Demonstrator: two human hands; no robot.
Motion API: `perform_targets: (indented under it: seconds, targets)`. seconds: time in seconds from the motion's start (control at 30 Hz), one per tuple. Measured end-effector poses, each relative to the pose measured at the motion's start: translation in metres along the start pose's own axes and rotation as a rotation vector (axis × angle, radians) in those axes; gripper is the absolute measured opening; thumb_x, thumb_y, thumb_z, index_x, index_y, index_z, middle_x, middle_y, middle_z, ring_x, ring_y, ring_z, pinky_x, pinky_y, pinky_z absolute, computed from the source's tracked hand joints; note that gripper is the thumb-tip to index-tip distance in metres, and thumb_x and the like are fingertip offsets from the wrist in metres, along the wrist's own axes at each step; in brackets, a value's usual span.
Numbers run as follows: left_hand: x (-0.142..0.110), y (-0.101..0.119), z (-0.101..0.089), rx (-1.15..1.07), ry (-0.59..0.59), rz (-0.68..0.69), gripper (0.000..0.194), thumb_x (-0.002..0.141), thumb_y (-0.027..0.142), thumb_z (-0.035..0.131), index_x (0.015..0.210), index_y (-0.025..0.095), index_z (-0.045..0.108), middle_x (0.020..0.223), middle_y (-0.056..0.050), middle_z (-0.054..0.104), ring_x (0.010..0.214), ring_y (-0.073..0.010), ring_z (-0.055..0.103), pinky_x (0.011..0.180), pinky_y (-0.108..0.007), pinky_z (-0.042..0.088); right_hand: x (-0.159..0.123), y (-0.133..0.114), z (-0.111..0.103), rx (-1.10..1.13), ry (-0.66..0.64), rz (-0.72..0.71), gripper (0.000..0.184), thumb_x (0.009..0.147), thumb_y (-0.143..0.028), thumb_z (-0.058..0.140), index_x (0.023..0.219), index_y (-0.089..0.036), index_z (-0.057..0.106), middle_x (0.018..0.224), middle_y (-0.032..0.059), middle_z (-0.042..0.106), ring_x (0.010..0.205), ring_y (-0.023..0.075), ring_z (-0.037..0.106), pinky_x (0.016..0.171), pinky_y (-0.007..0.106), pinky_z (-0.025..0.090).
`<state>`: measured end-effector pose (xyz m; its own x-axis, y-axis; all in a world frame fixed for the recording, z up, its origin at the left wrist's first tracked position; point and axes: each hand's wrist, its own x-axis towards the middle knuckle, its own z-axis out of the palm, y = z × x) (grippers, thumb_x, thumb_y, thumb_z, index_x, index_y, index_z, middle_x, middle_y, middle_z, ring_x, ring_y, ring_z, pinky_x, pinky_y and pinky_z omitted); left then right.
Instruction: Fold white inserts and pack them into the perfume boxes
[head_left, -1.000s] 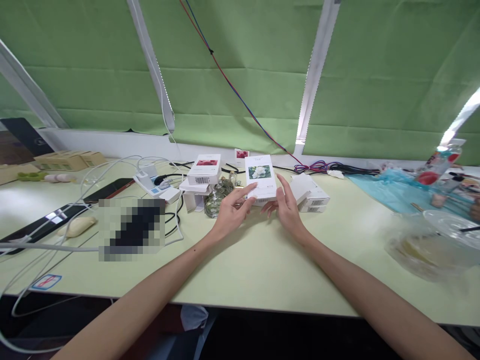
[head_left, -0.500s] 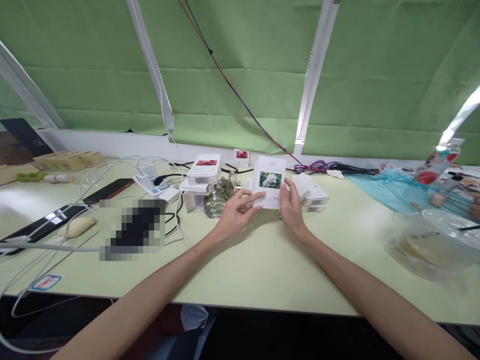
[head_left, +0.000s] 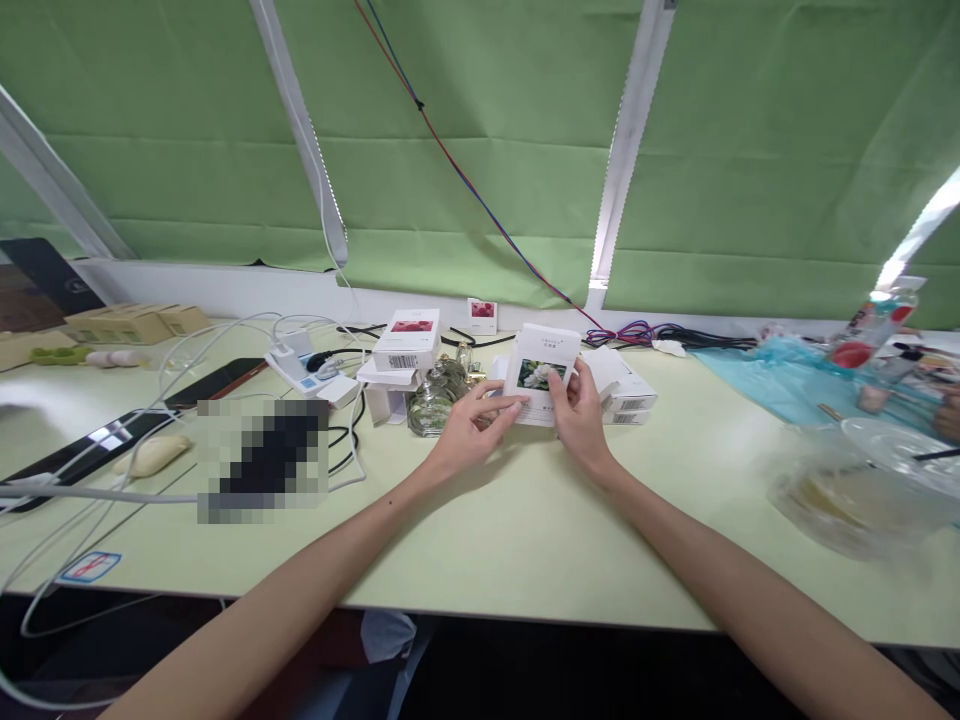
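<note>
A white box [head_left: 541, 349] printed with a white flower is held tilted above the table, its face toward me. My right hand [head_left: 581, 418] grips it along the right side, the thumb lying over the flower picture. At its lower left edge, my left hand [head_left: 469, 428] pinches the box between thumb and fingers. Just left of that hand stand glass bottles [head_left: 433, 402] with green inside and gold-coloured parts behind. Another white box with a red picture [head_left: 409, 335] rests on an open white carton [head_left: 386, 400]. To the right lie more white boxes [head_left: 628, 388].
A small red-pictured card or box [head_left: 482, 315] stands at the back. Leftward are a power strip [head_left: 304, 372], tangled white cables, a computer mouse [head_left: 154, 455] and a blurred-out dark object [head_left: 270, 455]. A clear plastic cup [head_left: 847, 490] and blue plastic sheet [head_left: 757, 385] lie rightward.
The flower box has moved right and a little toward me, and its tilt has changed. My right thumb has shifted from its edge onto the picture.
</note>
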<state>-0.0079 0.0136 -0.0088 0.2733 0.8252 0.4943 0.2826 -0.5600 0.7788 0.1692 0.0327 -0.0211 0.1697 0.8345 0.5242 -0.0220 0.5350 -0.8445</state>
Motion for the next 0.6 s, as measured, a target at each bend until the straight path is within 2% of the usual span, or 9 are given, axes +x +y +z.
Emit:
perform_targets:
  seconds: [0.1, 0.2, 0.3, 0.37, 0.4, 0.43, 0.5, 0.53, 0.6]
  targets:
    - [0.0007, -0.0002, 0.0002, -0.016, 0.024, -0.026, 0.035, 0.091, 0.047, 0.062, 0.1, 0.019, 0.08, 0.129, -0.013, 0.06, 0.057, -0.0072, 0.062, 0.046, -0.022, 0.052, -0.0015, -0.0012, 0.0008, 0.0, -0.013, 0.007, 0.051, 0.09, -0.053, 0.061, 0.13, -0.024, 0.049, 0.115, 0.0104, 0.071, 0.099, 0.0223, 0.071, 0.087, 0.037, 0.058]
    - [0.0018, -0.0005, -0.0004, -0.004, 0.063, -0.007, 0.037, 0.09, 0.049, 0.062, 0.087, 0.017, 0.08, 0.114, -0.014, 0.069, 0.075, -0.0182, 0.07, 0.043, -0.023, 0.049, -0.0019, -0.0009, 0.0009, -0.003, -0.026, 0.007, 0.05, 0.089, -0.053, 0.063, 0.128, -0.025, 0.048, 0.114, 0.01, 0.071, 0.098, 0.0225, 0.07, 0.087, 0.038, 0.058]
    - [0.0032, 0.0004, -0.0014, 0.027, 0.119, 0.033, 0.04, 0.091, 0.05, 0.06, 0.074, 0.018, 0.078, 0.097, -0.013, 0.073, 0.097, -0.0264, 0.071, 0.056, -0.028, 0.056, -0.0017, 0.0, 0.0004, -0.018, -0.04, -0.006, 0.048, 0.09, -0.053, 0.061, 0.126, -0.024, 0.048, 0.109, 0.0091, 0.071, 0.096, 0.0217, 0.07, 0.088, 0.038, 0.057]
    - [0.004, 0.0012, -0.0017, 0.042, 0.14, 0.046, 0.043, 0.092, 0.05, 0.059, 0.069, 0.018, 0.076, 0.093, -0.014, 0.074, 0.113, -0.0292, 0.067, 0.066, -0.03, 0.057, -0.0018, -0.0002, 0.0, -0.042, -0.044, -0.01, 0.047, 0.091, -0.053, 0.059, 0.127, -0.023, 0.048, 0.103, 0.0077, 0.071, 0.094, 0.0211, 0.068, 0.089, 0.038, 0.056]
    - [0.0042, 0.0014, -0.0017, 0.043, 0.146, 0.045, 0.044, 0.092, 0.05, 0.058, 0.068, 0.018, 0.075, 0.093, -0.014, 0.074, 0.117, -0.0297, 0.065, 0.066, -0.029, 0.056, -0.0021, -0.0008, 0.0, -0.053, -0.046, -0.011, 0.047, 0.092, -0.053, 0.059, 0.127, -0.023, 0.047, 0.1, 0.0071, 0.07, 0.093, 0.0209, 0.068, 0.088, 0.038, 0.055]
    - [0.0042, 0.0016, -0.0017, 0.041, 0.153, 0.04, 0.044, 0.092, 0.05, 0.058, 0.068, 0.017, 0.074, 0.095, -0.014, 0.074, 0.117, -0.0295, 0.064, 0.063, -0.028, 0.055, -0.0024, -0.0016, 0.0, -0.062, -0.052, -0.011, 0.047, 0.092, -0.053, 0.058, 0.127, -0.023, 0.047, 0.1, 0.0068, 0.07, 0.092, 0.0207, 0.067, 0.088, 0.038, 0.055]
    - [0.0038, 0.0016, -0.0014, 0.024, 0.171, 0.029, 0.042, 0.091, 0.051, 0.059, 0.07, 0.017, 0.073, 0.104, -0.014, 0.073, 0.102, -0.0258, 0.069, 0.052, -0.025, 0.049, -0.0034, -0.0039, 0.0001, -0.072, -0.069, -0.021, 0.045, 0.093, -0.053, 0.057, 0.125, -0.023, 0.049, 0.101, 0.007, 0.069, 0.093, 0.0204, 0.066, 0.086, 0.037, 0.054]
    - [0.0035, 0.0015, -0.0012, 0.009, 0.181, 0.024, 0.041, 0.091, 0.051, 0.059, 0.072, 0.017, 0.071, 0.11, -0.013, 0.072, 0.089, -0.0215, 0.069, 0.047, -0.024, 0.045, -0.0041, -0.0052, 0.0002, -0.079, -0.078, -0.032, 0.043, 0.093, -0.053, 0.056, 0.123, -0.023, 0.05, 0.103, 0.0073, 0.068, 0.094, 0.0203, 0.066, 0.086, 0.036, 0.054]
    - [0.0028, 0.001, -0.0009, -0.037, 0.201, 0.016, 0.037, 0.091, 0.05, 0.061, 0.076, 0.016, 0.067, 0.121, -0.012, 0.068, 0.062, -0.0101, 0.061, 0.043, -0.022, 0.04, -0.0056, -0.008, 0.0002, -0.104, -0.087, -0.065, 0.039, 0.095, -0.053, 0.054, 0.12, -0.023, 0.052, 0.108, 0.008, 0.068, 0.098, 0.0202, 0.065, 0.086, 0.035, 0.054]
